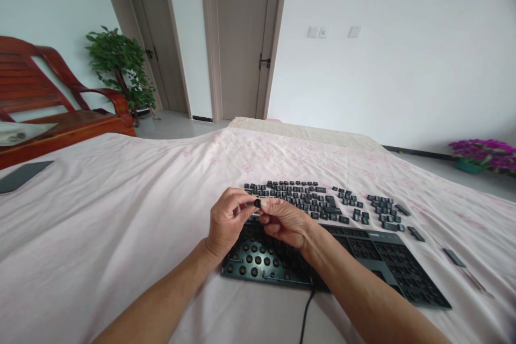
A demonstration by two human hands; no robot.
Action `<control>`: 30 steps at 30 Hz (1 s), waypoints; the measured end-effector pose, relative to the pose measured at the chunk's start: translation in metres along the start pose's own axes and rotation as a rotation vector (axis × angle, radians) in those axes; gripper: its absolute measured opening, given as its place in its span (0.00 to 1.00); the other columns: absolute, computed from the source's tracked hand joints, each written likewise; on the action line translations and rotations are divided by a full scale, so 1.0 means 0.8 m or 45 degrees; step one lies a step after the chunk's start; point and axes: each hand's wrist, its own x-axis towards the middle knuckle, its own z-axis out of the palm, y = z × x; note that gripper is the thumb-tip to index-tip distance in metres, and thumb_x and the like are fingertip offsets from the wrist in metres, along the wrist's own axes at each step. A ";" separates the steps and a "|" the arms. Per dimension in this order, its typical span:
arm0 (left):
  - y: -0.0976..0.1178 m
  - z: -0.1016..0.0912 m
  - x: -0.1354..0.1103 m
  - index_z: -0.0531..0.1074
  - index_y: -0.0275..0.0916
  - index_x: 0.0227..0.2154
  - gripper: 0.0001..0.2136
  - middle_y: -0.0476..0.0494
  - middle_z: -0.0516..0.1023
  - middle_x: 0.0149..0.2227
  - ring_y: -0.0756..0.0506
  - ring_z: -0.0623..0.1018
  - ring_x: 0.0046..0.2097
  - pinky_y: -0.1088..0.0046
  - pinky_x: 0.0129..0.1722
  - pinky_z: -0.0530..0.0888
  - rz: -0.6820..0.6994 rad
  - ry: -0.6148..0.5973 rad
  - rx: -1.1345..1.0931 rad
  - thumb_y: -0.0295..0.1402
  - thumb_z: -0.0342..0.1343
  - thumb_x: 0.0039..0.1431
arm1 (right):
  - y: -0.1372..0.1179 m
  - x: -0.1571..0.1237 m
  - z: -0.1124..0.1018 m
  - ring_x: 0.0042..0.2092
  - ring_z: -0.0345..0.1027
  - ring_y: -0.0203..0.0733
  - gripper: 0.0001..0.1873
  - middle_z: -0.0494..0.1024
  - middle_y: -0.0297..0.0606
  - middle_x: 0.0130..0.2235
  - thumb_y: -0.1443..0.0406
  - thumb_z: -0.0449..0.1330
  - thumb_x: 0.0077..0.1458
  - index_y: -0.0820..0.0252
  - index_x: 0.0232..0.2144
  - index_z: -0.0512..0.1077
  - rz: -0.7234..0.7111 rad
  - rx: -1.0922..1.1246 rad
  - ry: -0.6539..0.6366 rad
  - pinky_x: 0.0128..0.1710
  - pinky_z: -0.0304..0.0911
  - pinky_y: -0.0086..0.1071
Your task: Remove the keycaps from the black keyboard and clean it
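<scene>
Between the fingertips of both hands is a small black keycap [257, 203], raised over the upper left part of a black keyboard [387, 235]. My left hand [229, 220] pinches it from the left, thumb and forefinger closed. From the other side my right hand [284, 220] grips it, the remaining fingers curled. The keyboard lies on the cloth with its keycaps off, and round domes show at its left end. My right hand and forearm hide its middle. Rows of loose black keycaps [330, 207] are laid out behind it.
A pink flowered cloth [153, 215] covers the surface. To the right lies a wire tool with a dark handle [454, 257]. A cable [307, 314] runs from the keyboard's front edge. At the far left are a dark flat object [26, 176] and a wooden bench [64, 142].
</scene>
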 end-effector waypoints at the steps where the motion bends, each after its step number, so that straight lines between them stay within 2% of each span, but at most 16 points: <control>1: 0.000 0.000 0.000 0.76 0.41 0.36 0.04 0.45 0.75 0.37 0.51 0.74 0.31 0.76 0.29 0.71 0.004 -0.008 0.010 0.31 0.60 0.58 | 0.000 -0.001 0.002 0.23 0.51 0.25 0.22 0.67 0.29 0.24 0.59 0.76 0.31 0.62 0.25 0.71 0.013 0.023 0.028 0.18 0.35 0.21; 3: 0.000 0.000 -0.001 0.76 0.41 0.36 0.04 0.45 0.76 0.37 0.51 0.74 0.31 0.75 0.28 0.71 0.016 -0.026 0.029 0.31 0.60 0.58 | 0.002 -0.004 0.004 0.23 0.51 0.25 0.22 0.67 0.28 0.24 0.60 0.77 0.29 0.63 0.24 0.72 0.018 0.065 0.082 0.18 0.35 0.21; 7: -0.002 0.000 -0.002 0.76 0.41 0.36 0.04 0.44 0.76 0.38 0.52 0.73 0.30 0.76 0.28 0.70 0.029 -0.092 0.028 0.32 0.60 0.58 | 0.005 -0.010 0.002 0.22 0.49 0.27 0.19 0.64 0.28 0.20 0.56 0.74 0.34 0.63 0.24 0.75 -0.167 -0.117 0.174 0.18 0.37 0.23; 10: -0.011 -0.005 0.002 0.76 0.41 0.39 0.08 0.45 0.77 0.39 0.52 0.73 0.29 0.76 0.30 0.71 -0.029 -0.205 0.075 0.35 0.61 0.57 | 0.006 -0.014 -0.016 0.23 0.54 0.29 0.15 0.69 0.30 0.21 0.56 0.71 0.40 0.61 0.28 0.78 -0.293 -0.383 0.372 0.21 0.47 0.25; 13: -0.028 -0.017 0.008 0.77 0.41 0.37 0.11 0.46 0.79 0.37 0.50 0.75 0.32 0.74 0.36 0.70 -0.226 -0.234 0.274 0.40 0.53 0.62 | 0.010 -0.019 -0.041 0.31 0.67 0.35 0.08 0.77 0.34 0.29 0.61 0.67 0.45 0.57 0.29 0.80 -0.440 -0.855 0.572 0.34 0.60 0.30; 15: -0.041 -0.026 0.011 0.77 0.41 0.36 0.18 0.46 0.80 0.34 0.47 0.77 0.35 0.73 0.38 0.69 -0.435 -0.280 0.433 0.42 0.43 0.67 | 0.015 -0.024 -0.055 0.37 0.71 0.40 0.05 0.80 0.35 0.34 0.62 0.65 0.48 0.55 0.30 0.81 -0.498 -1.168 0.605 0.42 0.61 0.33; 17: -0.052 -0.032 0.012 0.78 0.42 0.34 0.22 0.47 0.80 0.30 0.46 0.78 0.34 0.72 0.36 0.68 -0.635 -0.353 0.559 0.46 0.40 0.67 | 0.020 -0.028 -0.060 0.39 0.71 0.41 0.06 0.80 0.35 0.36 0.62 0.63 0.51 0.53 0.31 0.81 -0.515 -1.390 0.604 0.44 0.61 0.35; 19: -0.058 -0.034 0.011 0.78 0.42 0.32 0.24 0.48 0.80 0.27 0.45 0.77 0.32 0.71 0.34 0.66 -0.741 -0.458 0.606 0.48 0.40 0.65 | 0.025 -0.030 -0.059 0.40 0.72 0.41 0.06 0.80 0.34 0.37 0.62 0.62 0.53 0.52 0.32 0.81 -0.530 -1.536 0.608 0.43 0.62 0.34; 23: -0.058 -0.028 0.008 0.78 0.43 0.30 0.23 0.48 0.81 0.30 0.46 0.78 0.34 0.72 0.34 0.64 -0.690 -0.635 0.626 0.47 0.41 0.65 | 0.030 -0.028 -0.049 0.40 0.71 0.41 0.06 0.79 0.33 0.36 0.63 0.62 0.55 0.51 0.33 0.80 -0.587 -1.737 0.582 0.41 0.62 0.32; 26: -0.056 -0.025 0.007 0.77 0.43 0.28 0.22 0.47 0.82 0.34 0.46 0.77 0.35 0.73 0.32 0.62 -0.628 -0.684 0.702 0.47 0.41 0.65 | 0.031 -0.023 -0.045 0.40 0.71 0.40 0.06 0.79 0.33 0.36 0.63 0.62 0.56 0.51 0.33 0.80 -0.626 -1.843 0.549 0.41 0.62 0.31; 30: -0.057 -0.025 0.006 0.75 0.42 0.26 0.23 0.46 0.81 0.31 0.46 0.76 0.33 0.73 0.30 0.58 -0.572 -0.719 0.796 0.48 0.41 0.65 | 0.029 -0.021 -0.040 0.41 0.70 0.40 0.06 0.78 0.33 0.36 0.63 0.61 0.56 0.51 0.33 0.80 -0.635 -1.955 0.534 0.42 0.61 0.30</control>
